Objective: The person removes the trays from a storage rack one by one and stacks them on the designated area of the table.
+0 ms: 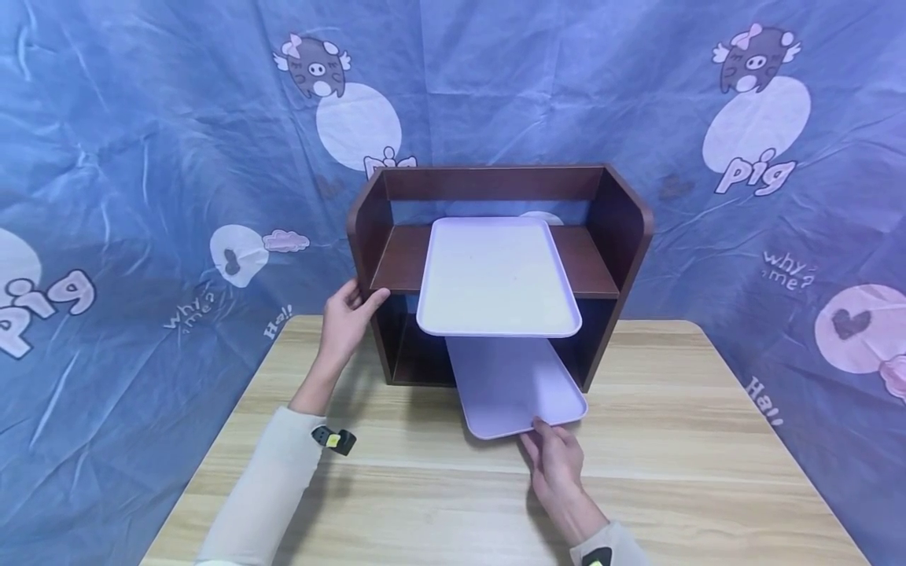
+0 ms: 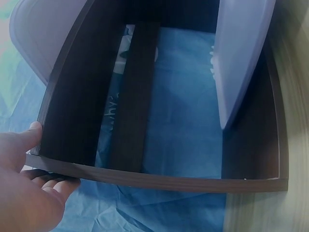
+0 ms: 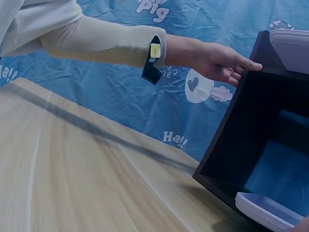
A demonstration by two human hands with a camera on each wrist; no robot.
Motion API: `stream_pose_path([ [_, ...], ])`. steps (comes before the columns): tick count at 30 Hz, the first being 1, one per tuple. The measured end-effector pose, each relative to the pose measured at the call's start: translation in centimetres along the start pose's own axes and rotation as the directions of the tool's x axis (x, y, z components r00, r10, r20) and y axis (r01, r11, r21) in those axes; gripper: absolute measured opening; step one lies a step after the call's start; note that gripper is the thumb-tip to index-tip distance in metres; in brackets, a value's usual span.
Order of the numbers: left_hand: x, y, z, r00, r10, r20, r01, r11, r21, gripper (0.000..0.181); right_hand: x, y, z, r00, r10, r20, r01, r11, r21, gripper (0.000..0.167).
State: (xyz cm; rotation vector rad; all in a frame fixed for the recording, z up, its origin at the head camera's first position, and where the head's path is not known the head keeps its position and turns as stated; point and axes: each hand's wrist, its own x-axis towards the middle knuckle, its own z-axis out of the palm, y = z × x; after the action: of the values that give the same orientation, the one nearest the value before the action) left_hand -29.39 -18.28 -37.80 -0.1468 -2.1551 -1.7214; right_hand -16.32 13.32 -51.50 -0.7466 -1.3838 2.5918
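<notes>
The left hand (image 1: 344, 322) gripped the brown shelf (image 1: 583, 263) by its left edge. The right hand (image 1: 559, 465) pinched the lower tray (image 1: 517, 385), which poked out past the front edge.

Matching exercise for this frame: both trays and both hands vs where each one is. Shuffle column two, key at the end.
Things:
1. upper tray
2. lower tray
3. left hand
4. right hand

Places:
A. partly in the lower compartment, front end sticking out
B. at the lower tray's front edge
C. on the upper shelf, overhanging its front
D. at the side of the rack

Pairs: 1-C, 2-A, 3-D, 4-B
</notes>
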Motion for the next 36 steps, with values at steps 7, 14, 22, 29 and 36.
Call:
stream_pose_path([
  [7, 0.0, -0.1, 0.0, 1.000, -0.007, 0.007, 0.007, 1.000, -0.013, 0.050, 0.2, -0.3, -0.3, 0.998, -0.033, -0.059, 0.033, 0.999, 0.000, 0.009],
  [14, 0.1, -0.3, -0.1, 1.000, -0.011, 0.010, 0.011, 1.000, -0.006, 0.049, 0.2, -0.9, -0.6, 0.997, -0.058, -0.056, 0.060, 0.998, 0.036, 0.021],
  [22, 0.2, -0.3, -0.1, 1.000, -0.010, 0.007, 0.010, 1.000, -0.008, 0.049, 0.6, -1.5, -1.0, 0.996, -0.062, -0.060, 0.064, 0.998, 0.027, 0.007],
  [29, 0.2, -0.4, -0.1, 1.000, -0.012, 0.004, 0.012, 1.000, -0.009, 0.049, 0.6, -1.9, -1.2, 0.996, -0.069, -0.053, 0.070, 0.997, 0.024, 0.006],
  [36, 0.1, -0.3, 0.0, 1.000, -0.014, 0.002, 0.014, 1.000, -0.007, 0.049, 0.4, -2.0, -1.3, 0.996, -0.078, -0.034, 0.078, 0.997, -0.013, 0.004],
])
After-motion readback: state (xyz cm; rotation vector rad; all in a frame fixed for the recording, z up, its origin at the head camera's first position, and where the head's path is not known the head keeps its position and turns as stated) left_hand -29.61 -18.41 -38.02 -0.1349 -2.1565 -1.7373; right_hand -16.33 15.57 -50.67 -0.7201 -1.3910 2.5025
